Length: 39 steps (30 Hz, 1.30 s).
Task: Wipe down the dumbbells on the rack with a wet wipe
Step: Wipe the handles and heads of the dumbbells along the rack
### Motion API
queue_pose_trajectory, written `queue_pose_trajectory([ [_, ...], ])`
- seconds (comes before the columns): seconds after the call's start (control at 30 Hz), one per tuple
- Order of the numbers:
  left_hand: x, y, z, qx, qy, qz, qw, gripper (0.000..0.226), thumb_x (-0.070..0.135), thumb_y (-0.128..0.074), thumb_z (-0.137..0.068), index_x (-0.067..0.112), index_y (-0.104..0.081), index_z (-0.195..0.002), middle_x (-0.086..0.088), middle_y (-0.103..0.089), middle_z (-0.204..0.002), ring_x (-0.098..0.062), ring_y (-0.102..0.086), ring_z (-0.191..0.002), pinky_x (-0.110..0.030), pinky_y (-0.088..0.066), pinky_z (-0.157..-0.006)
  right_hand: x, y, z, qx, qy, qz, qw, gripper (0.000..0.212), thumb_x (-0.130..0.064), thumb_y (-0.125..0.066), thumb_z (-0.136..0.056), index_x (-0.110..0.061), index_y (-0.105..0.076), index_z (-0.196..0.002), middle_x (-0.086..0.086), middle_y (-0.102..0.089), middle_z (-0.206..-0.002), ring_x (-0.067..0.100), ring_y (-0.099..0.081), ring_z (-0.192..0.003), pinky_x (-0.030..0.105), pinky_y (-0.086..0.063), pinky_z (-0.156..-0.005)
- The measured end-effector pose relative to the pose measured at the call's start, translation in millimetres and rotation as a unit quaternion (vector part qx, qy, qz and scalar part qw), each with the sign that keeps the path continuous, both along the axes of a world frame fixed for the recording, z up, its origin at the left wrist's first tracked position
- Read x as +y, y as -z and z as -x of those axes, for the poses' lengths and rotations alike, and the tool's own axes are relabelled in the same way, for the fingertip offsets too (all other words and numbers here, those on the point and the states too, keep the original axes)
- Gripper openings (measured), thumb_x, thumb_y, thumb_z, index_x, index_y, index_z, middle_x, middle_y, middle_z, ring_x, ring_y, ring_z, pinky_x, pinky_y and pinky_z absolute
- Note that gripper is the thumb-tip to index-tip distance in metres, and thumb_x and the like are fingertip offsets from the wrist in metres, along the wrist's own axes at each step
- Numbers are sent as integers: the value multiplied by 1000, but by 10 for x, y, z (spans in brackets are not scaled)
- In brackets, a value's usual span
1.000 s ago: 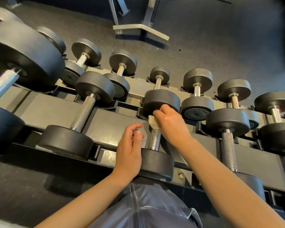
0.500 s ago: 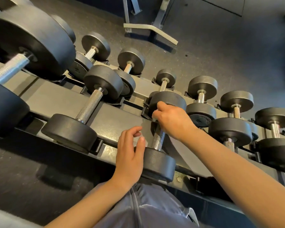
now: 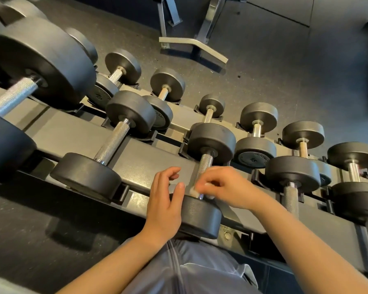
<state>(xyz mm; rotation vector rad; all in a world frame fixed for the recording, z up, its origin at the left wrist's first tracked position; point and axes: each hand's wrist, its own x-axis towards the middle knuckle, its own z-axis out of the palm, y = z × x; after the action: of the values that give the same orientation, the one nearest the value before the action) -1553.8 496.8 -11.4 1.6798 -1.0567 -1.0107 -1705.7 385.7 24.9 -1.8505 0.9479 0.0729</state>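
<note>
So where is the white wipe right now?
In the head view, the wet wipe is pinched in the right hand, low on the handle of the middle dumbbell, just above its near weight, with the left hand beside it.

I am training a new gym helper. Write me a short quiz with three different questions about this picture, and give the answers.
1. True or false: the right hand holds the wet wipe against the dumbbell handle.
2. What does the left hand touch? A) the floor B) the near dumbbell head C) the wipe
3. Fill in: the number printed on the dumbbell just right of the wiped one is ___.

Key: 1 true; 2 B; 3 15.
</note>
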Motion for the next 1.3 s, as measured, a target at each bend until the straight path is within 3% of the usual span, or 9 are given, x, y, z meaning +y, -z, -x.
queue_pose_trajectory([
  [0.13, -22, -73, -18, -47, 45, -3, 998, 27, 52, -35, -88, 50, -41, -114, 35, -41, -117, 1, -45, -117, -31, -43, -100, 96, 250, 57, 2, 504, -52, 862, 13, -22, -56, -94, -16, -66, -101, 4, -65, -78, 9, -57, -55, 22, -49, -52],
  [0.27, -84, -155, 31, -44, 64, -11, 997, 28, 51, -41, -85, 49, -42, -113, 26, -47, -113, 4, -45, -113, -21, -38, -97, 44, 448, -231, -54, 597, -231, 766, 15, -10, -48, -96, -7, -63, -95, 5, -54, -65, 9, -45, -49, 19, -40, -44],
  [0.43, -107, -125, 22, -27, 47, -32, 998, 25, 49, -40, -87, 46, -46, -111, 19, -51, -109, 4, -48, -107, -8, -37, -88, 303, 339, -92, 31, 434, -212, 875, 28, -4, -54, -87, -15, -62, -63, 0, -52, -59, 11, -45, -58, 22, -36, -53],
  [0.6, -104, -147, 41, -27, 55, -37, 997, 22, 45, -42, -88, 46, -46, -110, 17, -51, -108, 4, -48, -106, -3, -35, -84, 331, 251, 43, 93, 271, -247, 926, 19, -10, -59, -88, -16, -66, -72, 2, -61, -73, 13, -55, -69, 23, -43, -61],
  [0.67, -103, -147, 31, -25, 52, -44, 997, 22, 42, -42, -89, 46, -46, -110, 17, -51, -110, 4, -48, -107, -3, -35, -85, 181, 291, 35, 80, 349, -201, 912, 24, -7, -57, -88, -16, -63, -67, 0, -53, -60, 12, -47, -57, 21, -36, -52],
  [0.87, -92, -171, 44, -32, 40, -43, 998, 23, 34, -43, -90, 44, -45, -110, 17, -50, -111, 7, -47, -107, -1, -35, -85, -67, 449, -202, -22, 630, -172, 757, 25, -10, -53, -87, -15, -59, -63, 4, -51, -58, 16, -44, -53, 30, -35, -50],
  [0.97, -100, -171, 49, -32, 37, -44, 998, 19, 27, -46, -97, 37, -48, -113, 15, -51, -112, 8, -47, -106, -1, -35, -85, 147, 330, -171, -42, 551, -140, 822, 20, -13, -57, -89, -12, -67, -72, -1, -56, -66, 11, -50, -63, 20, -41, -55],
  [1.1, -109, -172, 43, -37, 46, -39, 997, 24, 13, -49, -99, 32, -49, -115, 15, -50, -112, 8, -47, -105, -3, -37, -84, 221, 103, 75, 83, 267, -103, 955, 22, -15, -58, -91, -10, -62, -70, 4, -59, -71, 12, -55, -66, 24, -44, -60],
  [1.3, -62, -324, -162, -61, 65, 11, 996, 14, 20, -54, -94, 31, -59, -100, 15, -55, -103, 0, -55, -99, -9, -43, -81, 228, -173, -232, 214, 123, 121, 962, 24, -20, -51, -93, -9, -61, -74, 7, -64, -76, 19, -56, -68, 25, -38, -54],
])
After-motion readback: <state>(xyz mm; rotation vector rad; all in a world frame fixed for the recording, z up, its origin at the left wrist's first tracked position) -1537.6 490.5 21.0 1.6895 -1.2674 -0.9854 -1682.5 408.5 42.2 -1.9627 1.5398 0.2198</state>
